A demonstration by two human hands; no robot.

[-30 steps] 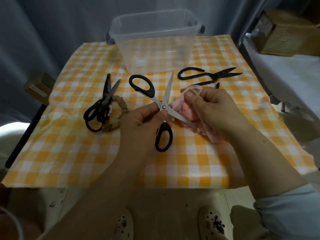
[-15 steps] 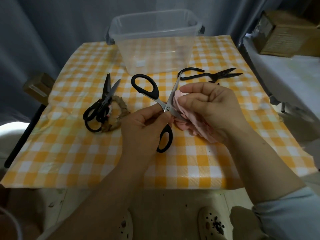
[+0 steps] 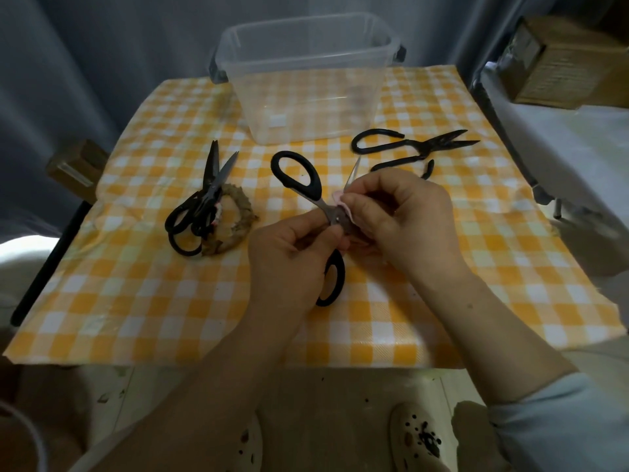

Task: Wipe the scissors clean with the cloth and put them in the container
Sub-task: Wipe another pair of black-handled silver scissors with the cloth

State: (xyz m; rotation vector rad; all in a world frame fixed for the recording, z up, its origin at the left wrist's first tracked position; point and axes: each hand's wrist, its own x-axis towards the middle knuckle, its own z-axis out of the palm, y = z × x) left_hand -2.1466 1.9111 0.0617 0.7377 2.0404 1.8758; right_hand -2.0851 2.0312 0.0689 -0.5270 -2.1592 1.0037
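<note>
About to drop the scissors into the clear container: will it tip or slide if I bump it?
The clear container looks empty and thin-walled, so it is probably light and easy to nudge. Its base is wide and flat, so tipping seems unlikely. The checked tablecloth looks glossy, so the container may slide if pushed.
</note>
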